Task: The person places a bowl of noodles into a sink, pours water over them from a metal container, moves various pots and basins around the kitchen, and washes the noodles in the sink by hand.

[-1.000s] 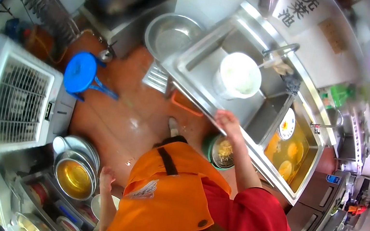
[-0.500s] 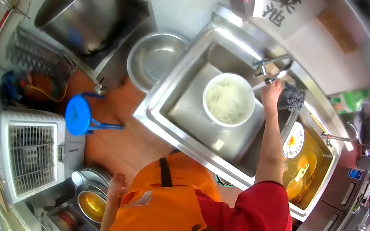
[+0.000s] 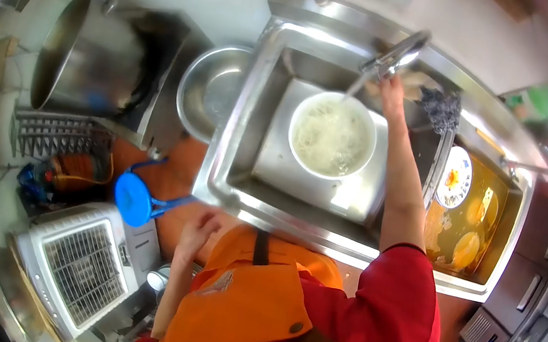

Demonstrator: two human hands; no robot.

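Note:
My right hand [image 3: 390,89] reaches up to the faucet [image 3: 396,55] over the left basin of the steel sink [image 3: 265,224]; its fingers are pressed at the faucet's underside. A stream of water runs from the spout into a white tub [image 3: 333,136] that stands in that basin, filled with cloudy water and pale contents. My left hand [image 3: 200,228] hangs beside the orange apron, left of the sink's front edge, with its fingers apart and nothing in them.
The right basin [image 3: 441,275] holds yellowish water, with a patterned plate [image 3: 455,177] at its left side. A metal bowl [image 3: 213,92] and a large pot [image 3: 82,59] stand left of the sink. A blue stool [image 3: 133,199] and a white grille-fronted appliance [image 3: 84,266] are at lower left.
My right hand has risen from the sink's front edge to the faucet. The view has turned and come closer to the sink. My left hand has risen toward the sink's front.

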